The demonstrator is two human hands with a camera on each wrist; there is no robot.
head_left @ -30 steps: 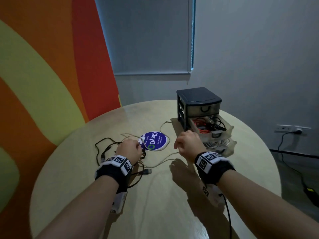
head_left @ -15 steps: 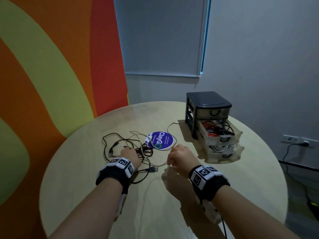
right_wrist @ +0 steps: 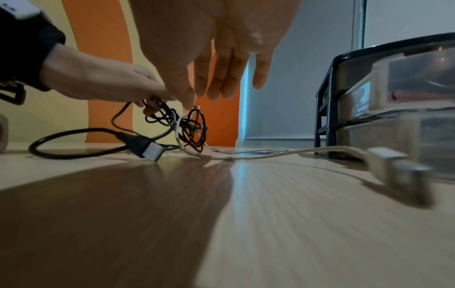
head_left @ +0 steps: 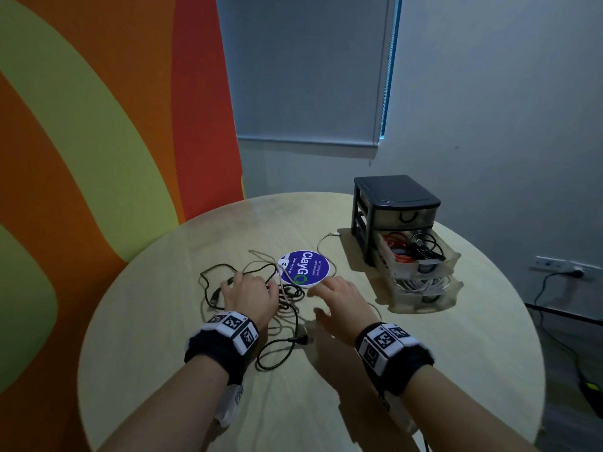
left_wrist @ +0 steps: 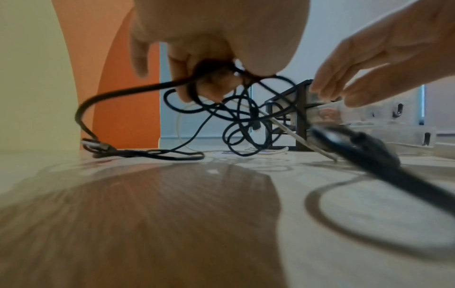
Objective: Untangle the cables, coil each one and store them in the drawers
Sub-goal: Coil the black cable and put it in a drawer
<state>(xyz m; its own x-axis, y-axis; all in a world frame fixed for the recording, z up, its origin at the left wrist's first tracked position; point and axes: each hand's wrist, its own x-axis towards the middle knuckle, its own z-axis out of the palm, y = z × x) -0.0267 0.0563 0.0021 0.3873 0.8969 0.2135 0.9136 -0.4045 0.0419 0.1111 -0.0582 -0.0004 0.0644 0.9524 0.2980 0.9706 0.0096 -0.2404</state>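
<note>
A tangle of black cable lies on the round table, with a white cable threaded through it. My left hand pinches black strands at the top of the tangle and lifts them slightly. My right hand hovers just right of the tangle with its fingers straight; its thumb tip is at the white cable. The black drawer unit stands at the back right, with two drawers pulled out.
The upper open drawer holds orange and black cables; the lower one holds white cable. A round blue sticker lies beyond my hands. A black USB plug and a white USB plug rest on the table.
My right hand has gone from curled to straight fingers and moved forward beside the tangle. My left hand has stayed on the black cables.
</note>
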